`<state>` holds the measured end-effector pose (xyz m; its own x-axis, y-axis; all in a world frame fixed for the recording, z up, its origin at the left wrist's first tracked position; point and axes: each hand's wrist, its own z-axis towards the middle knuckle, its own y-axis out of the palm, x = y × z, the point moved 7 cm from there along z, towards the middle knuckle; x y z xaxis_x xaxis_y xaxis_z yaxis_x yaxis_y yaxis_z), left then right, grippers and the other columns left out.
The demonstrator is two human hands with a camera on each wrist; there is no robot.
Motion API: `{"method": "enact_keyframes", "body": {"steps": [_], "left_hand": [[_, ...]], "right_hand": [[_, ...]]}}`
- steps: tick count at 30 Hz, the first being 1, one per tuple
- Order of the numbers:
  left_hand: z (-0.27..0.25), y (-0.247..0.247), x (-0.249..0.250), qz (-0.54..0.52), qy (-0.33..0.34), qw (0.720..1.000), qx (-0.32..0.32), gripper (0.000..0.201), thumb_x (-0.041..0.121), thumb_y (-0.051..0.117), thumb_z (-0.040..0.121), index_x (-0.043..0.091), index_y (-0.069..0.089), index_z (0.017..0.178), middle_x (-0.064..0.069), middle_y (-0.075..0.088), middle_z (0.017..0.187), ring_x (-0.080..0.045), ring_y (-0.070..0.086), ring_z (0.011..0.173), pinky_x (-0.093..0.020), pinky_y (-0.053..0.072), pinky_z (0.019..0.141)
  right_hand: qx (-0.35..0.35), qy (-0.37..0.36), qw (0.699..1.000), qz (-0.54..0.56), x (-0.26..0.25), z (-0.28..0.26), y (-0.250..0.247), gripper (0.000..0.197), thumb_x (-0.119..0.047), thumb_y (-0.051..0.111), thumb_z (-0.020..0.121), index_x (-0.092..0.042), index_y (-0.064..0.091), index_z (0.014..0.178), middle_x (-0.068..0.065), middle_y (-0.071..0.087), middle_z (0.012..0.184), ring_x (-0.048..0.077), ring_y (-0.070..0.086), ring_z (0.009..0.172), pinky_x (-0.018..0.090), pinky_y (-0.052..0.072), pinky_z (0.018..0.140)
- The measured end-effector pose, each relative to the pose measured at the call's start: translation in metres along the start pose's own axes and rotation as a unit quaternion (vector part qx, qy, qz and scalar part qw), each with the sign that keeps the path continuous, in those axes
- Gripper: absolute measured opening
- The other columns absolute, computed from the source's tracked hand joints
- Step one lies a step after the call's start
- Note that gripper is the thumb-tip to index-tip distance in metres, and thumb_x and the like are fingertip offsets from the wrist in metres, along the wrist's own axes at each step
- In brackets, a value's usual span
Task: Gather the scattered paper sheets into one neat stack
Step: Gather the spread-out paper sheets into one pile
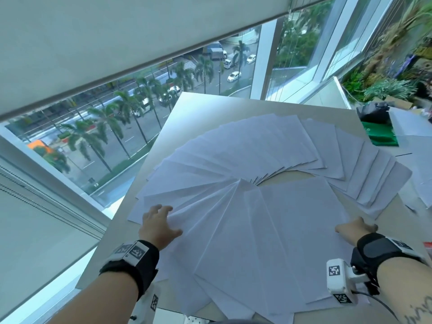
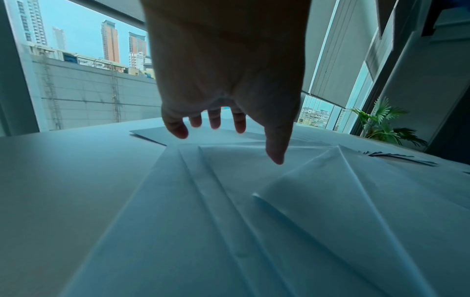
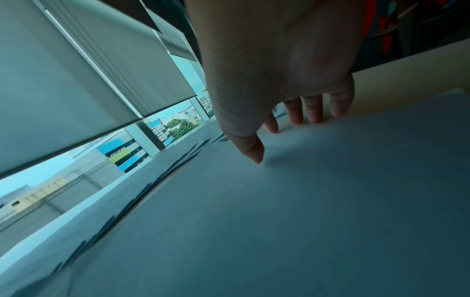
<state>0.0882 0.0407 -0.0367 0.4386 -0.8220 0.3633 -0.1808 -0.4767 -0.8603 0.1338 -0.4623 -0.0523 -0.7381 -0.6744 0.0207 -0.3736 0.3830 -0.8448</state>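
Note:
Many white paper sheets (image 1: 264, 206) lie fanned in a wide ring over the beige table (image 1: 210, 106), overlapping one another. My left hand (image 1: 161, 222) lies at the fan's left side with its fingers spread over the sheets (image 2: 229, 201); the wrist view shows the left hand (image 2: 223, 130) hovering just above the paper, holding nothing. My right hand (image 1: 357, 228) is at the right edge of the nearest top sheet, and in its wrist view the right hand (image 3: 287, 128) touches the sheet (image 3: 305, 201) with straight fingertips (image 3: 314, 118).
The table stands against a big window (image 1: 140, 108) on the left, with a roller blind above. Beyond its right edge lie a green cloth (image 1: 381, 135), a black object (image 1: 374, 112), more loose paper (image 1: 418, 167) and plants (image 1: 385, 73).

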Motion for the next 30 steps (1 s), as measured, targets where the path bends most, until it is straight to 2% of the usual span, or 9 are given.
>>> {"method": "enact_keyframes", "body": {"steps": [5, 8, 10, 12, 15, 17, 21, 26, 30], "left_hand": [[0.017, 0.005, -0.011, 0.063, 0.008, 0.996, -0.065, 0.108, 0.054, 0.074, 0.067, 0.027, 0.010, 0.150, -0.003, 0.000, 0.161, -0.028, -0.001, 0.148, -0.049, 0.018, 0.118], [0.016, 0.016, -0.015, 0.086, 0.006, 0.990, -0.112, 0.111, 0.060, 0.071, 0.066, 0.033, 0.004, 0.150, 0.001, -0.010, 0.161, -0.026, -0.005, 0.149, -0.051, 0.014, 0.118], [0.016, 0.019, -0.016, 0.101, 0.007, 0.989, -0.108, 0.110, 0.064, 0.068, 0.066, 0.034, 0.003, 0.150, 0.002, -0.013, 0.160, -0.026, -0.007, 0.148, -0.052, 0.014, 0.117], [0.017, 0.019, -0.016, 0.101, 0.008, 0.990, -0.103, 0.107, 0.066, 0.065, 0.068, 0.034, 0.004, 0.150, 0.001, -0.012, 0.160, -0.027, -0.007, 0.148, -0.052, 0.015, 0.116], [0.017, 0.017, -0.014, 0.084, 0.009, 0.992, -0.092, 0.100, 0.063, 0.064, 0.072, 0.033, 0.009, 0.150, 0.001, -0.008, 0.161, -0.027, -0.004, 0.148, -0.052, 0.016, 0.116], [0.016, 0.015, -0.011, 0.076, 0.012, 0.994, -0.082, 0.095, 0.060, 0.064, 0.074, 0.032, 0.013, 0.149, 0.001, -0.003, 0.161, -0.027, 0.000, 0.148, -0.052, 0.017, 0.116], [0.013, 0.019, -0.004, 0.061, 0.030, 0.995, -0.078, 0.087, 0.054, 0.064, 0.077, 0.028, 0.021, 0.148, -0.003, 0.006, 0.160, -0.027, 0.006, 0.147, -0.049, 0.019, 0.118], [0.007, 0.023, 0.005, 0.038, 0.044, 0.995, -0.081, 0.083, 0.052, 0.061, 0.080, 0.024, 0.022, 0.148, -0.007, 0.015, 0.158, -0.026, 0.011, 0.147, -0.046, 0.020, 0.118], [-0.005, 0.029, 0.014, 0.018, 0.048, 0.994, -0.095, 0.083, 0.052, 0.062, 0.079, 0.024, 0.024, 0.147, -0.007, 0.014, 0.158, -0.026, 0.011, 0.146, -0.046, 0.020, 0.118]], "right_hand": [[-0.007, -0.002, 0.996, 0.092, 0.006, -0.011, 0.009, 0.063, -0.017, 0.061, 0.081, 0.000, 0.035, 0.136, 0.027, 0.043, 0.131, 0.041, 0.048, 0.118, 0.040, 0.041, 0.095], [-0.061, -0.049, 0.991, 0.105, -0.004, -0.016, 0.021, 0.046, -0.017, 0.062, 0.083, 0.010, 0.052, 0.120, 0.024, 0.059, 0.113, 0.035, 0.058, 0.103, 0.035, 0.042, 0.081], [-0.075, -0.074, 0.989, 0.102, -0.012, -0.027, 0.026, 0.041, -0.017, 0.060, 0.087, 0.010, 0.055, 0.117, 0.023, 0.058, 0.118, 0.032, 0.056, 0.105, 0.034, 0.040, 0.085], [-0.064, -0.078, 0.989, 0.108, -0.017, -0.034, 0.024, 0.032, -0.019, 0.059, 0.087, 0.002, 0.055, 0.110, 0.022, 0.055, 0.117, 0.035, 0.053, 0.109, 0.034, 0.041, 0.087], [-0.042, -0.074, 0.988, 0.132, -0.017, -0.038, 0.020, 0.020, -0.023, 0.059, 0.084, -0.009, 0.044, 0.083, 0.018, 0.049, 0.101, 0.028, 0.050, 0.080, 0.033, 0.036, 0.068], [-0.084, -0.093, 0.980, 0.154, -0.021, -0.040, 0.030, 0.024, -0.020, 0.058, 0.087, -0.011, 0.042, 0.072, 0.012, 0.045, 0.085, 0.023, 0.044, 0.071, 0.032, 0.031, 0.061], [-0.186, -0.118, 0.950, 0.219, -0.030, -0.059, 0.044, 0.012, -0.015, 0.054, 0.092, -0.010, 0.050, 0.082, 0.006, 0.042, 0.073, 0.019, 0.042, 0.065, 0.027, 0.034, 0.057], [-0.103, -0.157, 0.973, 0.132, -0.034, -0.064, 0.027, 0.023, -0.012, 0.054, 0.090, -0.011, 0.045, 0.069, 0.006, 0.043, 0.071, 0.021, 0.043, 0.069, 0.026, 0.031, 0.055], [-0.252, -0.147, 0.941, 0.172, -0.042, -0.085, 0.050, 0.009, -0.015, 0.055, 0.091, -0.009, 0.050, 0.087, 0.007, 0.044, 0.076, 0.018, 0.048, 0.062, 0.026, 0.044, 0.061]]}}
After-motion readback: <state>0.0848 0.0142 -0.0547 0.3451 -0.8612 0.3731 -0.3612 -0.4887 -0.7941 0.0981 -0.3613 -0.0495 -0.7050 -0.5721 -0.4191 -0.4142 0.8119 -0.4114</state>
